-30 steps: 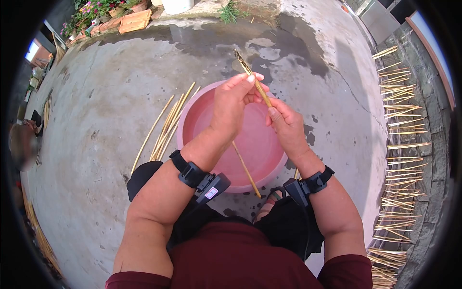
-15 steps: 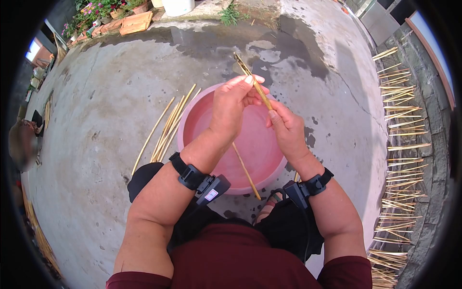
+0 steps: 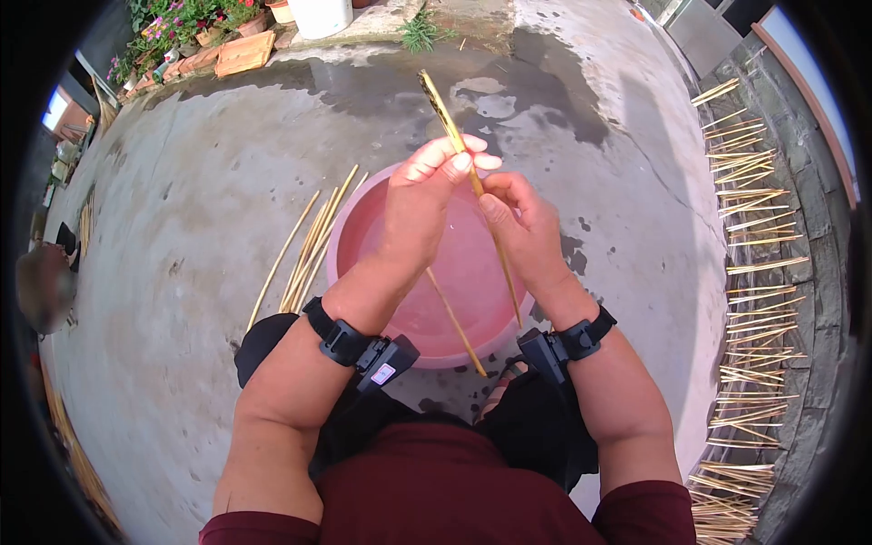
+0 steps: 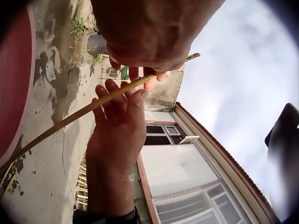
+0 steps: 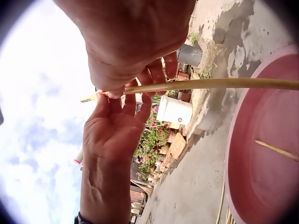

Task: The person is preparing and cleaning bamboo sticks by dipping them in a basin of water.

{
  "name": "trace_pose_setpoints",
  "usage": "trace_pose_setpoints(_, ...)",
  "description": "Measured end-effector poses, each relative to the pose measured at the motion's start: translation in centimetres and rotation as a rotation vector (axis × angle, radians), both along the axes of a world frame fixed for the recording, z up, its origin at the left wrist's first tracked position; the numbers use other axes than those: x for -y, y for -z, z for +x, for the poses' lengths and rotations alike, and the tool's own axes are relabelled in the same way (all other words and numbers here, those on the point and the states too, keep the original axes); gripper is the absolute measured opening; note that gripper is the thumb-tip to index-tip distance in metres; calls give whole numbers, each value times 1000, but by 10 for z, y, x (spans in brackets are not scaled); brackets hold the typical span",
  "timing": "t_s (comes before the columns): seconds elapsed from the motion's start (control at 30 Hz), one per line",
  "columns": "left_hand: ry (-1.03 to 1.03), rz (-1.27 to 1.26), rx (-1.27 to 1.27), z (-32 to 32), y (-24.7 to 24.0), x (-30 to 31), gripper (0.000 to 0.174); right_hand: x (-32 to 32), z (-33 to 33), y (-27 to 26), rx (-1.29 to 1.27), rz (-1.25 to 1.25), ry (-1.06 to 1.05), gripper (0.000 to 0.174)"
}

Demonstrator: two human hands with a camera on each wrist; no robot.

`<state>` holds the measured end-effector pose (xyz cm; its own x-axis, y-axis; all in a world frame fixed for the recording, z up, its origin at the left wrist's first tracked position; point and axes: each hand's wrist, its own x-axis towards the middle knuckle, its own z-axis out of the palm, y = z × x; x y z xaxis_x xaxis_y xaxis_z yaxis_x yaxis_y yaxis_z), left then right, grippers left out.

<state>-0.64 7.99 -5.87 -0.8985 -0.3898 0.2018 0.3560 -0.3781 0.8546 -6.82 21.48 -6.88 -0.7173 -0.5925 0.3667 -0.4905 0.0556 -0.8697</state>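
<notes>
A long yellow-brown plant stalk [image 3: 502, 263] with a dark, split-looking upper end slants across both hands over the basin. My left hand [image 3: 422, 195] pinches it between thumb and fingers below the dark end. Lower down, my right hand [image 3: 522, 227] holds it loosely with curled fingers and thumb. Its tail runs past the right hand toward the basin's near right rim. Beneath the hands stands the round pink basin [image 3: 477, 263]. A second stalk [image 3: 454, 313] lies across the basin's near side, its end out over the rim.
Several loose stalks [image 3: 317, 245] lie on the concrete left of the basin. Along the right wall runs a long row of crossed stalks [image 3: 767, 266]. A white bucket [image 3: 322, 14], a flat orange-brown slab [image 3: 245, 54] and potted flowers [image 3: 168, 23] line the far edge.
The held stalk has turned steeper, its dark end farther from me and its tail now showing below the right hand. The right hand has moved slightly left, its index finger lifted somewhat.
</notes>
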Motion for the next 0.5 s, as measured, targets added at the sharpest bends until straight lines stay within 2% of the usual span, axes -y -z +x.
trace_pose_setpoints(0.1,34,-16,-168,8,-22,9,25,-2,-6,-27,53,-117,126,19)
trace_pose_setpoints(0.2,96,-50,-215,9,-29,10,29,-3,-11,-35,99,-318,104,20)
trace_pose_setpoints(0.27,108,-143,-191,12,-31,10,31,-1,-2,-48,107,-330,55,21)
trace_pose_setpoints(0.4,26,-181,-115,18,-31,-2,21,10,14,-51,229,-362,-132,18)
trace_pose_setpoints(0.5,-79,-149,-101,18,-28,-8,11,17,23,-44,315,-385,-87,18)
